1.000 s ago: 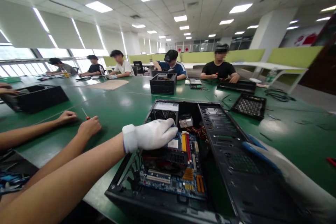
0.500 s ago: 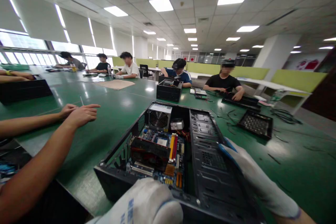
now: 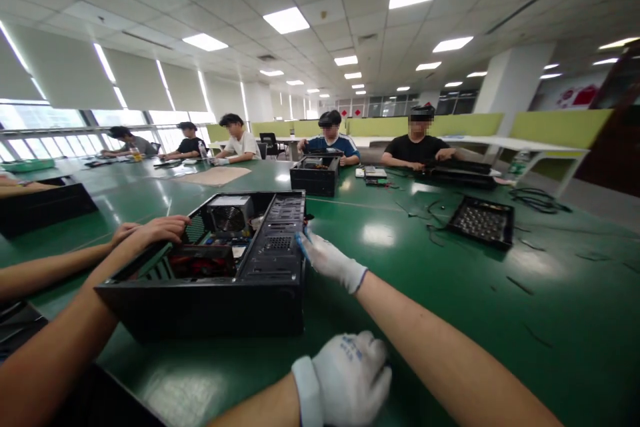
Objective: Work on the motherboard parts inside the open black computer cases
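Observation:
A black computer case [image 3: 200, 300] lies on its side with its top open, left of my hands. Inside it are a power supply [image 3: 230, 215] with a fan and a dark red graphics card [image 3: 203, 261]. My right hand [image 3: 333, 260], in a white glove with blue fingertips, lies against the case's right side with the fingers stretched out. Nearer to me, my left hand [image 3: 353, 373] is gloved too and rests low over the table, its fingers curled in; whatever is in them is hidden. A co-worker's bare hand [image 3: 163, 228] is at the case's left edge.
On the green table [image 3: 450, 320] to the right lie a black tray-like panel [image 3: 483, 221], coiled cables [image 3: 540, 199] and loose wire scraps. Across the table, other people sit by another case [image 3: 315, 177] and a stack of drives [image 3: 376, 175]. A cardboard sheet [image 3: 215, 176] lies farther left.
The computer case has slid and turned to the left, away from me. My left hand has come off its front edge onto the right. The co-worker's hands now meet the case.

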